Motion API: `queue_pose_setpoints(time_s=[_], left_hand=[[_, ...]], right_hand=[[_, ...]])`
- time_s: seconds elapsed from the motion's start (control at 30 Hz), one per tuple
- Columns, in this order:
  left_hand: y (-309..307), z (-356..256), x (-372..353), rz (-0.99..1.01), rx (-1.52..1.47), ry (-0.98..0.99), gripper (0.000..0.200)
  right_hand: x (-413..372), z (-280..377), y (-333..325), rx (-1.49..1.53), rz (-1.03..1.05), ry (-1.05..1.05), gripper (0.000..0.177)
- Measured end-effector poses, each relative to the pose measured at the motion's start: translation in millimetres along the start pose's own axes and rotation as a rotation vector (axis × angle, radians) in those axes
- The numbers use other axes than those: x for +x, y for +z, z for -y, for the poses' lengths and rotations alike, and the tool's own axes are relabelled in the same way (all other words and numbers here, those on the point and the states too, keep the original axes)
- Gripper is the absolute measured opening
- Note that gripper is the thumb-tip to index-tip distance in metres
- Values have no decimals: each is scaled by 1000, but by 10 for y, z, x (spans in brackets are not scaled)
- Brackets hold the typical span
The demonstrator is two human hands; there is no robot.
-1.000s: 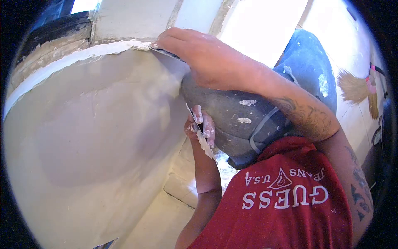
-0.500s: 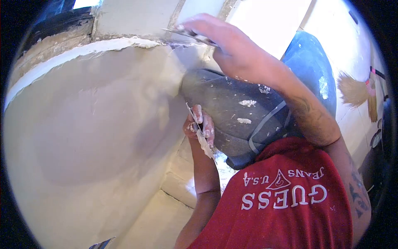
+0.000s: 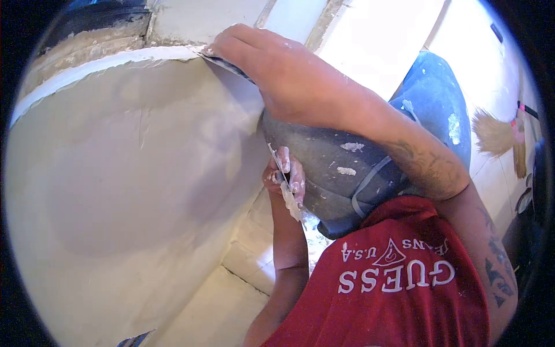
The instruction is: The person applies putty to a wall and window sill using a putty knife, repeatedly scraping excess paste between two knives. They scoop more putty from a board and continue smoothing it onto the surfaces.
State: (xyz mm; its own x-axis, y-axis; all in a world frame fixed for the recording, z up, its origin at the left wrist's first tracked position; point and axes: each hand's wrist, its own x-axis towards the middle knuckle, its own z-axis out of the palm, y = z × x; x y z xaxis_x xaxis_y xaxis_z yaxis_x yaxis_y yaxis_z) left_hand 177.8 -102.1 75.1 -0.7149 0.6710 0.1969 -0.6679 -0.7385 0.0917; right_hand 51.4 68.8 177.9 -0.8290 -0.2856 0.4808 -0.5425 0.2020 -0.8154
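My right hand (image 3: 260,63) is closed around a putty knife (image 3: 228,67), mostly hidden under the fingers. The blade's end touches the upper edge of the smooth wall (image 3: 115,173), where a rough strip of white putty (image 3: 127,56) runs along. Lower down, near my knee, my left hand (image 3: 293,173) grips a thin putty blade (image 3: 276,159) seen almost edge-on. A lump of white putty (image 3: 291,202) clings to its lower part. The left fingers are smeared with white.
My legs in grey-blue trousers (image 3: 324,168), spotted with putty, are bent beside the wall. A straw broom (image 3: 494,132) is at the right. Pale blocks or tiles (image 3: 231,295) lie below the wall, and a dark rough ledge (image 3: 92,29) is at upper left.
My right hand has moved left and down, bringing the putty knife onto the wall's upper edge. My left hand has stayed almost still, and the view has shifted slightly.
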Motion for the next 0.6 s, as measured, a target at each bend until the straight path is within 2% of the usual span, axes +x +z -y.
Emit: queue_pose_setpoints(time_s=[0.17, 0.37, 0.47, 0.6], left_hand=[[0, 14, -1, 1, -18, 13, 20], [38, 14, 7, -35, 4, 13, 19], [58, 26, 18, -54, 4, 21, 20], [18, 19, -32, -55, 4, 21, 21]], right_hand=[[-101, -47, -47, -69, 88, 62, 51], [-223, -92, -188, 10, 205, 144, 56], [-287, -178, -251, 69, 203, 132, 55], [-218, -303, -283, 40, 35, 8, 52]])
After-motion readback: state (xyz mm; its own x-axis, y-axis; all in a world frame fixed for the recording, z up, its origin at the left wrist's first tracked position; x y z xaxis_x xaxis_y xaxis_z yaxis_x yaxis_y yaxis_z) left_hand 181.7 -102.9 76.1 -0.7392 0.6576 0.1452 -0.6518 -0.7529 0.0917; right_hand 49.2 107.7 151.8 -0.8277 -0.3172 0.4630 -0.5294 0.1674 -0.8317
